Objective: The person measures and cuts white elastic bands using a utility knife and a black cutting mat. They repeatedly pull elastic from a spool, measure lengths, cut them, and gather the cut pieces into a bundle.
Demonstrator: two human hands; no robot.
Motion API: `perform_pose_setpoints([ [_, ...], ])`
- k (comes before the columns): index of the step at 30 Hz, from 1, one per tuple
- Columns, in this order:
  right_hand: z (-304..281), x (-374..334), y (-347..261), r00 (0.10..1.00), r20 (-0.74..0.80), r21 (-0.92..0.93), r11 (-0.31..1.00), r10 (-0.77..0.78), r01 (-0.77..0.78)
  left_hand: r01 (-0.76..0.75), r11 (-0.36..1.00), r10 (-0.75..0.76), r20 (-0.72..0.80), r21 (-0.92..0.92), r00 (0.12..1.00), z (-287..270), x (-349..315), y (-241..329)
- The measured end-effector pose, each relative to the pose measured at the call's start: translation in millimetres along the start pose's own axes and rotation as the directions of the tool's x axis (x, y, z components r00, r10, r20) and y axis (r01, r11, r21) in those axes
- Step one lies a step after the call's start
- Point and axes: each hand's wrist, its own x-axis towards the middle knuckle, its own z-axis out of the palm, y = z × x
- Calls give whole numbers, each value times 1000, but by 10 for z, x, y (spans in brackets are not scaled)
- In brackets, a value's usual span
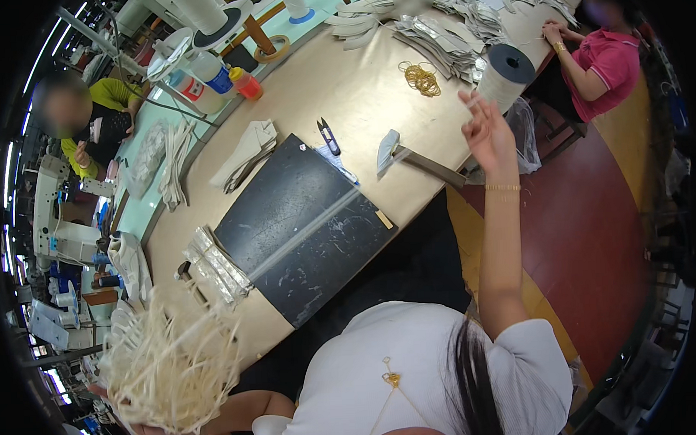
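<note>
A large tangled bundle of thin cream strips (pixel 173 362) rests in my left hand (pixel 150 434), which is mostly hidden under it at the lower left. My right hand (pixel 489 136) is raised at the table's right edge, near a cone of pale thread (pixel 499 86). Its fingers are loosely bent and apart, with nothing plainly visible in them. In front of me lies a scuffed black board (pixel 286 212) with a metallic band across it. Small dark thread snips (pixel 328 138) lie beyond its far edge, and a hammer (pixel 427 167) lies right of them.
Shiny wrapped grey pieces (pixel 215 264) lie left of the board. Stacked grey cut pieces (pixel 246 153), gold rubber bands (pixel 420 78) and bottles (pixel 244 83) sit farther back. One person in pink (pixel 603 70) works at far right; another (pixel 103 111) sits beside a sewing machine (pixel 60 212).
</note>
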Motion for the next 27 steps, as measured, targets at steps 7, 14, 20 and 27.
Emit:
perform_pose_setpoints([
  [7,-258,493,-211,998,58,425,905,-32,4,6,1000,-2,-148,24,989,-179,-199,-353],
  [14,-265,502,-209,997,71,470,882,-9,-25,-41,996,57,-228,73,972,-239,-249,-463],
  [20,-224,497,-39,992,-76,230,966,-104,119,-265,918,329,-194,295,924,-381,102,22],
  [27,1191,-855,628,982,168,-631,756,-87,175,-322,699,64,393,639,917,536,678,-230],
])
